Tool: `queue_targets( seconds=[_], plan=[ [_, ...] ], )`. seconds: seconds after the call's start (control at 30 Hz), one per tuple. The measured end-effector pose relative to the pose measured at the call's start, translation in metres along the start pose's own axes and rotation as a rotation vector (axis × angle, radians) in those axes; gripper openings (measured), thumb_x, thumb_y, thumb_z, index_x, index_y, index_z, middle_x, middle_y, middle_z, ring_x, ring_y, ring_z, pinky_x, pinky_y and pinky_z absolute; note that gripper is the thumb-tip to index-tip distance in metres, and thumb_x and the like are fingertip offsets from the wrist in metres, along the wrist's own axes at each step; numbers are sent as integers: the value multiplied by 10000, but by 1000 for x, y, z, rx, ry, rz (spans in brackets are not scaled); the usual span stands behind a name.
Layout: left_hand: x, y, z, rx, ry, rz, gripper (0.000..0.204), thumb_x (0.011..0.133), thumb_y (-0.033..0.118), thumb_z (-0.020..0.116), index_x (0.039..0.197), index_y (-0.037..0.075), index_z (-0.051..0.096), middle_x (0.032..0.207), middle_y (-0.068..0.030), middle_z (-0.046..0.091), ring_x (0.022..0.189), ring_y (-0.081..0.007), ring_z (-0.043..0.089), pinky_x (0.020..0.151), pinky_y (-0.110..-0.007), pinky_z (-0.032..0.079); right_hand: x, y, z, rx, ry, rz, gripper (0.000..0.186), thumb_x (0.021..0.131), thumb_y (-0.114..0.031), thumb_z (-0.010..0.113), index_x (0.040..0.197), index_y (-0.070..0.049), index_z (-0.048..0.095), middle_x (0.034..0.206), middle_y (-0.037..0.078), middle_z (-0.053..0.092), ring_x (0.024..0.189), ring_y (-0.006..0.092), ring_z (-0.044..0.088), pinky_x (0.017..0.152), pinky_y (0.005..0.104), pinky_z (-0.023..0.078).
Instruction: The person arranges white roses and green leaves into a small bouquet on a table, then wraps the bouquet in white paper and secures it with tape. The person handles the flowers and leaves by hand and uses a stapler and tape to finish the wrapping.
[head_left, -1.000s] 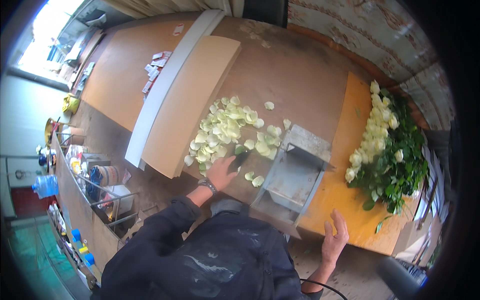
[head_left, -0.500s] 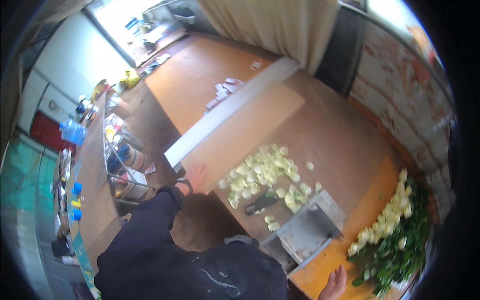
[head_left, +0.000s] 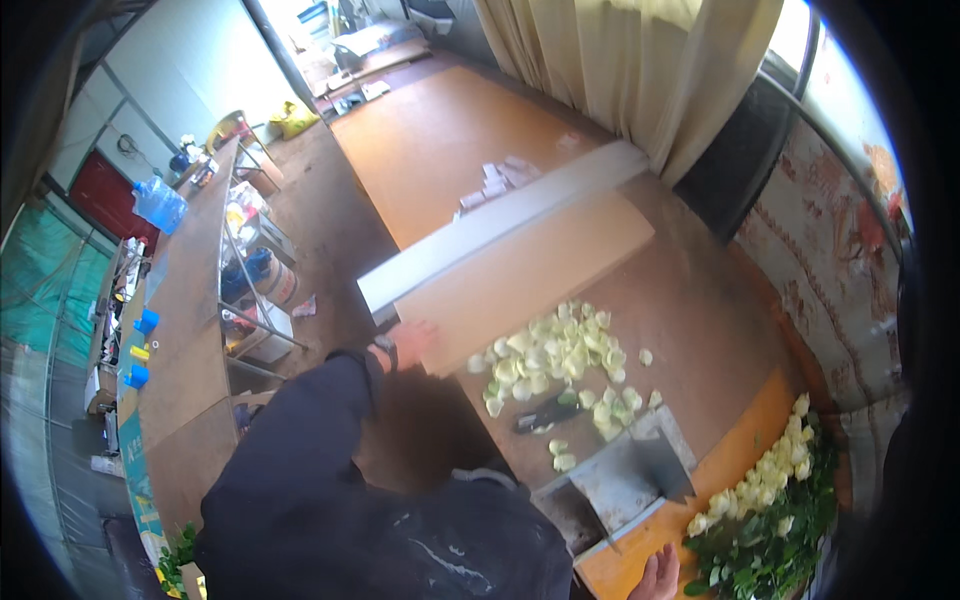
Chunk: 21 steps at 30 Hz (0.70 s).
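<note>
My left hand point(head_left: 411, 341) reaches out to the near corner of a tan board point(head_left: 520, 278) lying on the brown worktable point(head_left: 700, 330), fingers resting on its edge. A heap of pale cut flower heads and petals point(head_left: 560, 360) lies just right of that board, with a dark tool point(head_left: 548, 412) beside it. Only the fingertips of my right hand point(head_left: 657, 575) show at the lower edge, spread and empty, near a grey metal chute point(head_left: 625, 475). A bunch of white roses with green leaves point(head_left: 770, 515) lies on an orange board at the far right.
A long grey metal rail point(head_left: 500, 225) lies behind the tan board. A second orange table point(head_left: 440, 150) stands further back by cream curtains point(head_left: 640, 70). A long shelf bench point(head_left: 185, 330) with bottles and small items runs along the left.
My left hand has left the petal heap and dark tool and moved left to the tan board's corner. My view has swung left and up; the right hand has slid to the lower edge.
</note>
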<state>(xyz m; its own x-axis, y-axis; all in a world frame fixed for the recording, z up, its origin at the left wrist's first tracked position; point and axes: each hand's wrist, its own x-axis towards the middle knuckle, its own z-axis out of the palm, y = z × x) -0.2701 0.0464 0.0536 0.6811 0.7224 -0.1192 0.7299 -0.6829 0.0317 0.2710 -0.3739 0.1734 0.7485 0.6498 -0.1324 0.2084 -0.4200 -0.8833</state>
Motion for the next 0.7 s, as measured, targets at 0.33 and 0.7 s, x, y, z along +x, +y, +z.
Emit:
queue_targets(
  seconds=[0.33, 0.7],
  plan=[
    [27, -41, -28, -231, -110, -116, 195, 842, 158, 763, 1035, 134, 773, 1061, -79, 747, 1056, -313, 681, 931, -448, 541, -6, -3, 12, -168, -42, -50, 400, 940, 31, 668, 1339, 33, 668, 1254, 170, 731, 1136, 257, 710, 1000, 373, 541],
    [74, 157, -260, -534, 922, 225, 178, 842, 48, 732, 1019, 54, 749, 952, -108, 751, 864, -311, 722, 758, -397, 573, 49, -107, 34, 97, 10, -110, 408, 1020, -113, 653, 1386, 65, 618, 1256, 166, 724, 1165, 239, 691, 1034, 350, 518]
  ],
)
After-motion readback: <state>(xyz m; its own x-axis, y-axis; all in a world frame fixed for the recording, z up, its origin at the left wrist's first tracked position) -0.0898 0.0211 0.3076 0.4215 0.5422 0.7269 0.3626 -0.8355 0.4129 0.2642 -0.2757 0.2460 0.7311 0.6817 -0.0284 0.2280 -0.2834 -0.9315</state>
